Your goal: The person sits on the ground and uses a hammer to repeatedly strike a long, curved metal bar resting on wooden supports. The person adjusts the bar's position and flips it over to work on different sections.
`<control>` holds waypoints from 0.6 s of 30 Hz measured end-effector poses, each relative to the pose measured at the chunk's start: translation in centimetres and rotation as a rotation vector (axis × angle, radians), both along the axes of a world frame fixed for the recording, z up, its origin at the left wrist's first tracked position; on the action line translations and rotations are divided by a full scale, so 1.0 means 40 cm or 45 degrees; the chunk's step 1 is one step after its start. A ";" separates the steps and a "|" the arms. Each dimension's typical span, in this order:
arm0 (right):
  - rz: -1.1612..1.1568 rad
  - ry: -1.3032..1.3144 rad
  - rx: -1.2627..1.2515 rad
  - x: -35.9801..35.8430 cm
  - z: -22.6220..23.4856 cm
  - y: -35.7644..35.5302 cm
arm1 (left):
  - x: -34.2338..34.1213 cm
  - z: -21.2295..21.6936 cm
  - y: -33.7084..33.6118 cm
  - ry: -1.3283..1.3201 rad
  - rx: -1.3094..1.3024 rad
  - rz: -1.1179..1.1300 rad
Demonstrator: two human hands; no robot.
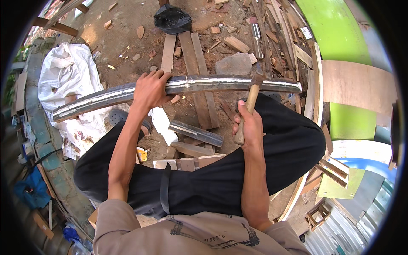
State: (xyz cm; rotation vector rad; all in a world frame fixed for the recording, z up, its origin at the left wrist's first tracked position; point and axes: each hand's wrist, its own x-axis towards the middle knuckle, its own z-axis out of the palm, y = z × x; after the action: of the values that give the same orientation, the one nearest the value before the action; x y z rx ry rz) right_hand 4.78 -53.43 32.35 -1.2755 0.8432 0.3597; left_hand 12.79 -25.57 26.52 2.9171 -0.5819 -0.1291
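Observation:
A long dark beam [212, 83] with a white stripe along its length lies crosswise in front of me, over my knees' far side. My left hand [151, 88] is wrapped over it left of its middle. In my right hand [251, 124] is a hammer [251, 98], gripped by its wooden handle. The hammer's head is at the beam's right part; whether it touches cannot be made out. A shorter dark piece of wood [196, 133] lies on the ground between my legs.
Planks [194, 63] run away from me under the beam, with a black plastic bag [172, 19] at their far end. A white sack [68, 76] lies at left. Several long boards [280, 38] and a grey stone [233, 63] are at right, before green panels [335, 29].

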 end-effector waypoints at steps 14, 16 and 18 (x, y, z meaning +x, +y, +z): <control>-0.063 -0.569 -0.151 -0.041 0.045 -0.017 | -0.095 0.230 -0.037 -0.513 -0.083 0.033; -0.065 -0.623 -0.171 -0.044 0.046 -0.020 | -0.099 0.243 -0.035 -0.608 -0.099 0.026; -0.069 -0.679 -0.189 -0.046 0.045 -0.025 | -0.100 0.253 -0.027 -0.689 -0.100 0.010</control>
State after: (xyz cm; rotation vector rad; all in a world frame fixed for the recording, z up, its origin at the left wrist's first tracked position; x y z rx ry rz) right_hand 2.93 -54.42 34.16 -1.3949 0.4515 -0.0922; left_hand 8.79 -26.65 36.66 2.8647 -0.6257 0.6857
